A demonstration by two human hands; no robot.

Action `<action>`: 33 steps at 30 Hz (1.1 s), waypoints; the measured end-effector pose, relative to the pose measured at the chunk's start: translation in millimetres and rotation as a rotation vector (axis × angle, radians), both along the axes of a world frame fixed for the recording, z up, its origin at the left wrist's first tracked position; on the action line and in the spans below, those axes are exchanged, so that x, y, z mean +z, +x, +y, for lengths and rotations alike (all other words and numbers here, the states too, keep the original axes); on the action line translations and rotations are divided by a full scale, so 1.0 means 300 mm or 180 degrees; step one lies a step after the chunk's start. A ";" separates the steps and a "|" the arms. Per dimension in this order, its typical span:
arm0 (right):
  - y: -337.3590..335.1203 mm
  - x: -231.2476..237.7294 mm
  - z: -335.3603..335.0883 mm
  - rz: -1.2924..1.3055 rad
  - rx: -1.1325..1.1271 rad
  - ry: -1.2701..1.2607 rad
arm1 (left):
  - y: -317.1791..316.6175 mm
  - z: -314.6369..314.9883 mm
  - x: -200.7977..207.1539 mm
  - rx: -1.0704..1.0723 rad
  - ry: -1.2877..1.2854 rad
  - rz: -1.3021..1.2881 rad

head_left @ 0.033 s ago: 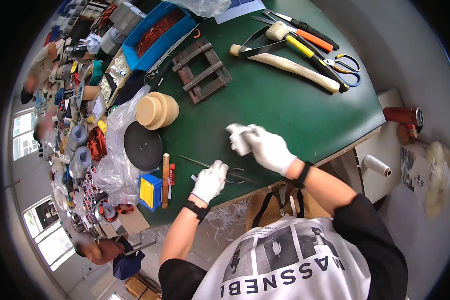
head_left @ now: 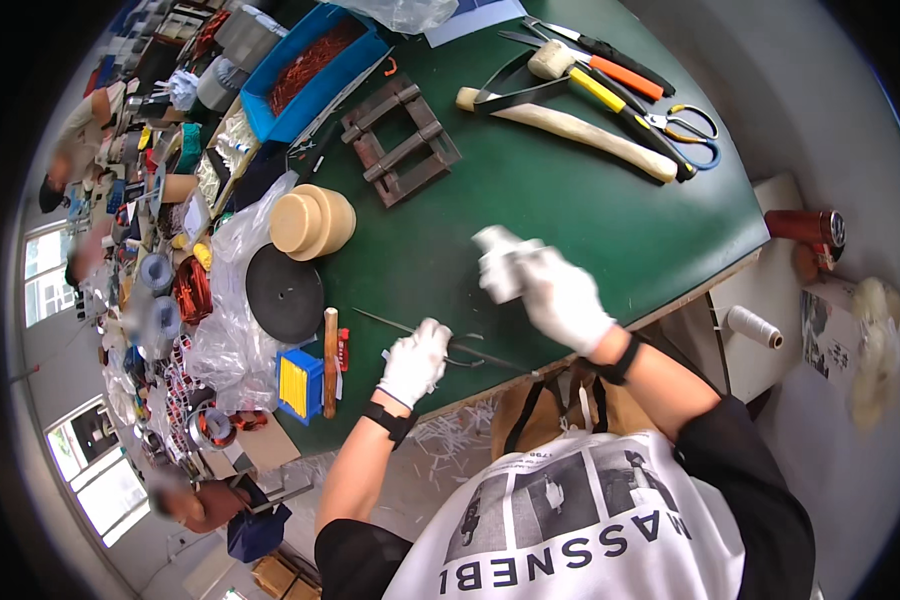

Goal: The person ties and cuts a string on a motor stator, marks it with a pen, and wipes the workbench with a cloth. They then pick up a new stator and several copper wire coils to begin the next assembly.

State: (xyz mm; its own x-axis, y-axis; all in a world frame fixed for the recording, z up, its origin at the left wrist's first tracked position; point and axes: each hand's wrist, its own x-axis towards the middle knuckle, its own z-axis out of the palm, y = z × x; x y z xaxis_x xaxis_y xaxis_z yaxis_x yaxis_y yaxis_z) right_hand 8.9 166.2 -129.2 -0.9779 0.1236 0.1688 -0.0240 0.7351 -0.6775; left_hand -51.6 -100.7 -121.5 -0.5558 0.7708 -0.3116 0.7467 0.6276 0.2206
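My right hand [head_left: 562, 300], in a white glove and smeared by motion, is closed on a crumpled white cloth [head_left: 497, 262] over the middle of the green tabletop. My left hand [head_left: 417, 362], gloved too, rests near the table's front edge with its fingers curled over a dark, scissor-like tool [head_left: 485, 355]. A thin pointed end of that tool shows to the left of the hand, and its dark handles stick out to the right; the hand hides its middle. A round wooden stick [head_left: 331, 362] lies left of my left hand.
On the green table [head_left: 590, 235] are a rusty metal frame [head_left: 402, 140], a beige stepped cylinder [head_left: 312, 221], a black disc [head_left: 285, 293] and a blue box of yellow strips [head_left: 300, 384]. Hammer [head_left: 590, 140], knives and scissors [head_left: 685, 128] lie at the far right. A blue bin [head_left: 260, 105] stands far left.
My right hand has shifted a little to the right with the white cloth. My left hand stays almost where it was, on the dark tool.
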 end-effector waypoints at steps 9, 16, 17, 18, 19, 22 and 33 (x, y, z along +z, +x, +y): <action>0.054 -0.066 0.195 -0.1133 -0.1385 0.0748 | -0.277 0.415 0.028 0.0593 0.0723 0.0603; 0.042 -0.229 -0.426 -0.0426 0.0024 -0.0833 | -0.249 0.718 -0.024 0.0360 0.0420 0.0769; 0.035 -0.310 -0.451 -0.0253 0.0531 -0.2434 | -0.233 0.727 -0.016 0.0341 0.0404 0.0941; 0.033 -0.490 -0.431 -0.0797 0.0565 -0.2866 | -0.197 0.764 0.014 0.0353 0.0777 0.1089; -0.016 -0.551 -0.386 -0.1380 0.0596 -0.3267 | -0.162 0.764 0.053 0.0379 0.1151 0.1231; -0.174 -0.338 -0.290 -0.1355 0.0312 -0.0960 | -0.093 0.504 0.124 0.1061 0.1869 0.0519; -0.327 -0.088 -0.554 -0.0116 0.1325 0.1412 | 0.316 -0.251 -0.088 0.3494 0.0084 0.0743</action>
State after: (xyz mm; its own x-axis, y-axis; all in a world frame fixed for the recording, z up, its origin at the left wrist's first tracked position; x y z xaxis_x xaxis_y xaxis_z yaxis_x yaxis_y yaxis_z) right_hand -89.1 0.0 -155.7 -0.9350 -0.3449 0.0821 -0.3527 0.8812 -0.3147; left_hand 43.1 -175.9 -147.9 -0.9806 -0.1677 -0.1019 -0.1833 0.9681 0.1707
